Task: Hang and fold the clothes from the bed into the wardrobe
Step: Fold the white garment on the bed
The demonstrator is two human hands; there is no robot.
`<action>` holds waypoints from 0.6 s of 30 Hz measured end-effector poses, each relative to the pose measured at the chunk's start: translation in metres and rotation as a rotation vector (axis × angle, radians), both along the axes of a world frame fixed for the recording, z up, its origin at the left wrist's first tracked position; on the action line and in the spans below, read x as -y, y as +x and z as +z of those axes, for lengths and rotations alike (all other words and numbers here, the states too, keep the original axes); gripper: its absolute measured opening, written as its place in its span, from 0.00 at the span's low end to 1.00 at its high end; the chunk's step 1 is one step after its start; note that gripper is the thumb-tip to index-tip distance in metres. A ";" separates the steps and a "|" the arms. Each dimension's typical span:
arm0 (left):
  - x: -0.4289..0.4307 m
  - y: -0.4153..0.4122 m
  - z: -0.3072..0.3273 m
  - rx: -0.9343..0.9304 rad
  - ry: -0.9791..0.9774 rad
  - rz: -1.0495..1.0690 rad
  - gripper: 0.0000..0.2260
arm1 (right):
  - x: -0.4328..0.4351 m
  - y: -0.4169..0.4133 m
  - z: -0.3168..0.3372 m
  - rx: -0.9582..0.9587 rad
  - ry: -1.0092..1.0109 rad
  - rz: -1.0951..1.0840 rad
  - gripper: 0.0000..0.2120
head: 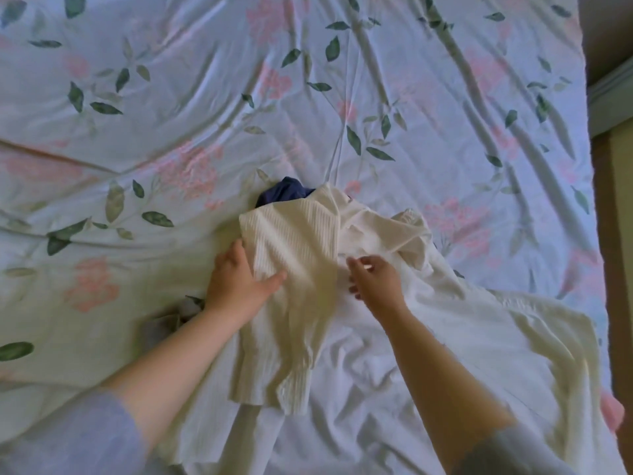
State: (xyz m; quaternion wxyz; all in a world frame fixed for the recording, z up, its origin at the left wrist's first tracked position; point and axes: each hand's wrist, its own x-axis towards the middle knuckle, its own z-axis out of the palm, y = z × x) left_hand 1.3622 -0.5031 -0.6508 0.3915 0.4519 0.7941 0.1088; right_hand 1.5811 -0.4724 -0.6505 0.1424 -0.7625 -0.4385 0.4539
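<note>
A cream ribbed top (294, 255) lies on the bed, over a larger white garment (445, 337) that spreads toward the right and the near edge. My left hand (236, 282) grips the ribbed top's left edge, thumb on top of the fabric and fingers tucked under it. My right hand (375, 279) hovers just over the white garment beside the ribbed top, fingers loosely bent and holding nothing. A dark blue garment (282, 193) peeks out from under the ribbed top's far end.
The bed is covered with a pale floral sheet (205, 97), wrinkled all over. A small grey cloth (164, 323) lies left of my left forearm. The bed's right edge (597, 234) meets a brown floor, with a pink item (613, 414) at the lower right.
</note>
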 end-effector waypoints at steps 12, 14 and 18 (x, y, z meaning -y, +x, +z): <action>0.064 -0.032 -0.011 0.105 0.076 0.113 0.09 | -0.022 -0.077 0.058 -0.533 -0.121 -0.009 0.09; 0.076 -0.042 -0.007 0.126 0.059 0.153 0.08 | -0.051 -0.109 0.078 -0.824 -0.115 0.022 0.07; 0.111 -0.058 -0.003 0.136 -0.014 0.042 0.06 | -0.087 -0.157 0.098 -0.950 -0.136 0.126 0.19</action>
